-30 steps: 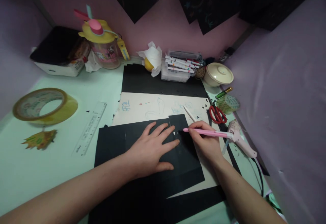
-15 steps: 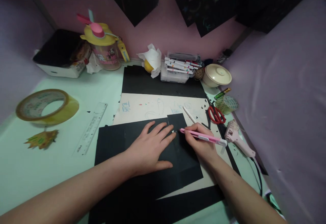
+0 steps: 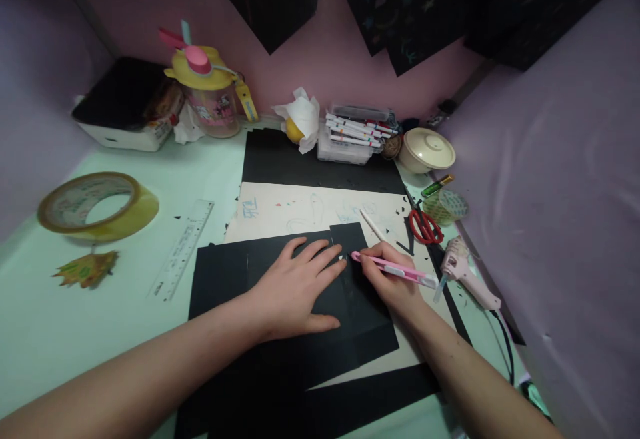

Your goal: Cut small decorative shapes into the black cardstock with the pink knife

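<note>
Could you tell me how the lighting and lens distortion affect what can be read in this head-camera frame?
Head view: dim, pinkish light; the black paper shows almost no surface detail under the left hand. Wide-angle bending curves the walls and stretches the tape roll near the edge. The right hand and pink craft knife are fairly sharp; small ruler markings are unreadable.

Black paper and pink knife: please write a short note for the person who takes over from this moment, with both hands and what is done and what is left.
Left hand: flat, fingers spread, pressing the black paper down.
Right hand: pen-style grip on the pink knife, tip on the paper just beyond the left fingertips.
Paper lies on a cream sheet, with more black sheets below. Scissors and glue gun are at the right, ruler and tape roll at the left.
Done: small black scraps lie around, so some cutting seems finished.
Left: the cut at the tip looks unfinished; its length cannot be told.
</note>
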The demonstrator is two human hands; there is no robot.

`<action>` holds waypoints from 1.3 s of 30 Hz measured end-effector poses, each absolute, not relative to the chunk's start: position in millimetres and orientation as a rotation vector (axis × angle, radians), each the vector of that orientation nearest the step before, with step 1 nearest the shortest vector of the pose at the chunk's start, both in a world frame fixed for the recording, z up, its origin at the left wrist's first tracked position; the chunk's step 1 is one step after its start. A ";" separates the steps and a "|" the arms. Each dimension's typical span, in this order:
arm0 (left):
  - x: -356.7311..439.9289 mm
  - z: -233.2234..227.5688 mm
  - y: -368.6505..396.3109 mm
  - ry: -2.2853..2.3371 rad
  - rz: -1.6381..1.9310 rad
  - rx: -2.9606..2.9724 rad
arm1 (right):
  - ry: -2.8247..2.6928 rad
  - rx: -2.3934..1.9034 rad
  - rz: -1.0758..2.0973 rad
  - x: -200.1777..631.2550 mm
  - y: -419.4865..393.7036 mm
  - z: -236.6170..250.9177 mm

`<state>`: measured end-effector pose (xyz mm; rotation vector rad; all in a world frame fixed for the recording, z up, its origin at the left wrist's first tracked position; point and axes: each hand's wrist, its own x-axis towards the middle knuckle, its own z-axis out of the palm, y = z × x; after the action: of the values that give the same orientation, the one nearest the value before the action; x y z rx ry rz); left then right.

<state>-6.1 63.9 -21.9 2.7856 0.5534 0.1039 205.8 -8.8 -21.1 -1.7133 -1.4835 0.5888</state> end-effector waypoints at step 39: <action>-0.4 -23.2 64.9 0.562 0.119 2.822 | -1.705 -1.563 0.269 202.9 -12.1 -28.5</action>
<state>-0.4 64.9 -23.2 2.8225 0.5618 0.1190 202.9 -12.1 -28.5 -1.5628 -1.7045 0.2685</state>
